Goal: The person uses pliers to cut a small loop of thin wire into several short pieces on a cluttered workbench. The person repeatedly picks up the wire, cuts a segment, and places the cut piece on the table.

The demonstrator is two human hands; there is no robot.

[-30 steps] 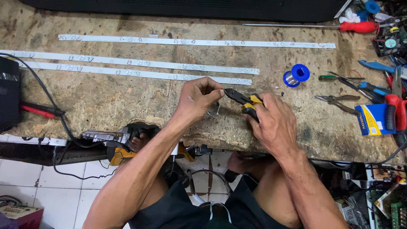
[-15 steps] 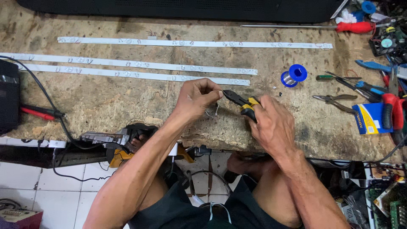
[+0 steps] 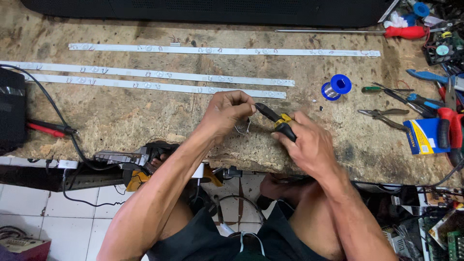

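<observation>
— What's in the hands from where you sit?

— A thin bit of wire (image 3: 243,126), pinched in the left hand (image 3: 227,112) just above the front edge of the desk (image 3: 121,118). My right hand (image 3: 307,145) is clenched around yellow-and-black pliers (image 3: 274,117), whose tip meets the wire beside the left fingertips. I cannot tell whether the jaws have actually bitten.

— How would you do this well?

— As I judge it, keep the left pinch close to the tip so the wire can't flex, and squeeze slowly rather than snap.

— Anything nearby to mind?

— Three long white light strips (image 3: 159,87) lie beyond the hands, well apart. A blue spool of solder (image 3: 337,87) sits to the right, then loose pliers (image 3: 386,116), screwdrivers and a blue-and-yellow box (image 3: 425,137).
</observation>
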